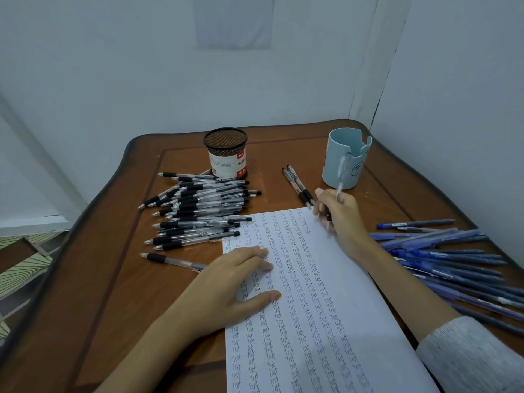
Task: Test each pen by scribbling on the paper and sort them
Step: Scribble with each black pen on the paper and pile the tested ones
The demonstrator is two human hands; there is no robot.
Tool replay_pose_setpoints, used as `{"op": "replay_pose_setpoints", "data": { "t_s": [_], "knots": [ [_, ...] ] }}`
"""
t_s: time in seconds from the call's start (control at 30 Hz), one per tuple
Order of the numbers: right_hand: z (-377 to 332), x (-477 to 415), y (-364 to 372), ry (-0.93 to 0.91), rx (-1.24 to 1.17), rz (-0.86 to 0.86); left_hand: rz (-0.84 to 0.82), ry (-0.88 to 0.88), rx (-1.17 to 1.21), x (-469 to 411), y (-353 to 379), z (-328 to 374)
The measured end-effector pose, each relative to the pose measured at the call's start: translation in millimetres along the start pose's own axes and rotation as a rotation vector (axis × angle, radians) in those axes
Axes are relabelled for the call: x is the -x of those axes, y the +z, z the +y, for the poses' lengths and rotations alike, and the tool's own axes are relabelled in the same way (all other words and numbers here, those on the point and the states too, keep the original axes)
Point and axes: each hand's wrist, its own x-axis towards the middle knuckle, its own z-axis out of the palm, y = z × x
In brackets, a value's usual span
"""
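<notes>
You are holding the pen (pixel 342 177) in your right hand (pixel 341 222), at the far right corner of the paper (pixel 326 321). Its long axis is standing nearly upright, leaning a little to the far right, and its upper end is showing in front of the blue cup (pixel 334 163). The barrel is blurred and the tip is hidden in your fingers, which are curling round its lower part.

Your left hand (pixel 241 279) is lying flat on the left edge of the paper, fingers straight, thumb apart, pressing the sheet on the table (pixel 113 279).

2 black-grip pens (pixel 297 185) are lying just beyond the far edge of the paper, grips towards it. The black-grip pile (pixel 198 211) is lying left of the paper, axes running left to right. The blue pens (pixel 453 259) are lying right of your arm, reaching the right table edge.

Bare wood is showing between the mesh holder (pixel 225 153) and the cup, and left of your left hand.
</notes>
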Motion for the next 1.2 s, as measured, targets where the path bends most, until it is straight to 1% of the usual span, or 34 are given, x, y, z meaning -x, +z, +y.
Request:
{"op": "replay_pose_setpoints", "data": {
  "t_s": [0.1,0.27,0.4,0.5,0.6,0.8,0.87,1.0,1.07,1.2],
  "knots": [
    [-5.7,6.7,0.2,-0.005,-0.048,-0.087,-0.004,-0.001,-0.007,-0.2,-0.1,0.7],
    [-8.7,12.8,4.1,-0.095,0.046,-0.097,0.001,0.005,-0.008,0.1,-0.4,1.8],
    [-15.9,13.5,3.1,-0.085,-0.064,-0.116,0.0,0.004,-0.008,0.7,-0.1,1.3],
    [-20.7,13.6,2.6,-0.015,-0.189,-0.131,-0.004,0.004,-0.009,0.5,0.1,1.0],
    [-23.3,15.5,1.8,-0.001,-0.152,-0.123,-0.005,0.0,-0.004,0.5,0.2,0.1],
    [-25.1,20.0,3.2,-0.059,-0.046,-0.096,0.016,0.001,0.01,-1.7,2.0,-3.0],
    [-24.1,17.3,3.9,-0.031,-0.032,-0.073,0.021,0.002,0.009,-2.3,1.9,-3.5],
    [-24.5,4.7,6.8,0.086,-0.068,-0.011,0.019,0.0,0.009,-2.3,1.0,-3.0],
    [-27.1,-3.0,9.0,0.067,0.008,0.013,0.018,-0.001,0.013,-2.4,0.3,-2.2],
    [-27.4,-26.7,17.6,-0.044,0.352,0.101,0.012,0.0,0.014,-2.9,-0.3,-1.9]
  ]
}}
